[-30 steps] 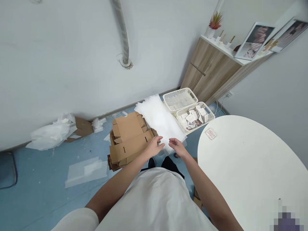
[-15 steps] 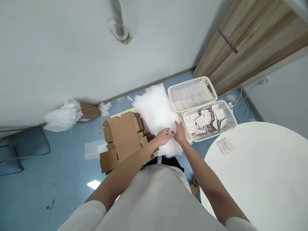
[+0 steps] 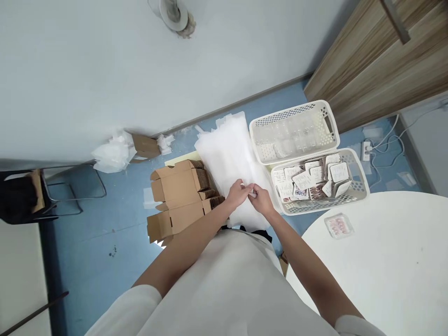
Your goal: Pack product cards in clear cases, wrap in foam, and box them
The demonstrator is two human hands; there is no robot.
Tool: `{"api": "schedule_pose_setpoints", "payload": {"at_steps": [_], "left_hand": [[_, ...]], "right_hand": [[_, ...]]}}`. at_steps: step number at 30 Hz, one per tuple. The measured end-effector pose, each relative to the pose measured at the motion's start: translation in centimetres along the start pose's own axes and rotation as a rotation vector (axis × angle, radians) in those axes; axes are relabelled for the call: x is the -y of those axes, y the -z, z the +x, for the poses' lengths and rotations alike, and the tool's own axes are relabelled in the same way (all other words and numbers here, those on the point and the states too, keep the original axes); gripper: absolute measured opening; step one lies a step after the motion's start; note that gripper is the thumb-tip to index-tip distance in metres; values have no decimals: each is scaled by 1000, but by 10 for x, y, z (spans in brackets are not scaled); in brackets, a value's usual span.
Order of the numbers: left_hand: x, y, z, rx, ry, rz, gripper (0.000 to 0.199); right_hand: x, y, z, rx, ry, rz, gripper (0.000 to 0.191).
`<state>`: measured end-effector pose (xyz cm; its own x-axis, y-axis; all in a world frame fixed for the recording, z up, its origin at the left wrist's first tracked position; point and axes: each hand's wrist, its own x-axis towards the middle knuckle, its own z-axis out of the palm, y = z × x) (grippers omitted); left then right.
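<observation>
A stack of thin white foam-like sheets [image 3: 229, 154] lies in front of me. Above its near part, my left hand [image 3: 239, 192] and my right hand [image 3: 261, 198] meet with their fingertips touching. The fingers of both are closed in a pinch. A small pale bit shows between them, too small to make out. Left of the stack is a pile of flattened brown cardboard boxes [image 3: 180, 182], under my left forearm. On the right, close to my right hand, a white basket [image 3: 360, 179] holds many small printed cards [image 3: 303, 179].
Behind the card basket, another white basket [image 3: 257, 140] contains clear plastic cases [image 3: 294, 135]. A round white table [image 3: 385, 261] at right carries a small clear case with pink pieces [image 3: 339, 226]. Cables and a power strip [image 3: 366, 151], a chair [image 3: 70, 191] and white plastic wrap [image 3: 114, 151] surround the area.
My hands were apart with fingers spread above the white stack; now they have come together, fingertips pinched. The view has shifted, bringing more of the chair at left into sight.
</observation>
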<state>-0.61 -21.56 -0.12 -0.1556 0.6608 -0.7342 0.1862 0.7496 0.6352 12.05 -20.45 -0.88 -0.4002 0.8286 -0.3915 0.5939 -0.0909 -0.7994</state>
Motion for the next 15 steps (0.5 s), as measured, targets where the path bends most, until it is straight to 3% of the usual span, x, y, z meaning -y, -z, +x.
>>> {"api": "schedule_pose_setpoints", "payload": {"at_steps": [3, 6, 11, 15], "left_hand": [[-2, 5, 1, -66, 23, 1, 21], [-5, 10, -6, -28, -11, -103, 11], [-9, 11, -40, 15, -186, -146, 17], [0, 7, -74, 173, -384, -185, 34]], "right_hand": [[3, 4, -2, 34, 22, 28, 14], [10, 9, -9, -59, 89, 0, 14], [37, 14, -39, -188, 190, -117, 39], [51, 18, -77, -472, 72, -120, 22]]}}
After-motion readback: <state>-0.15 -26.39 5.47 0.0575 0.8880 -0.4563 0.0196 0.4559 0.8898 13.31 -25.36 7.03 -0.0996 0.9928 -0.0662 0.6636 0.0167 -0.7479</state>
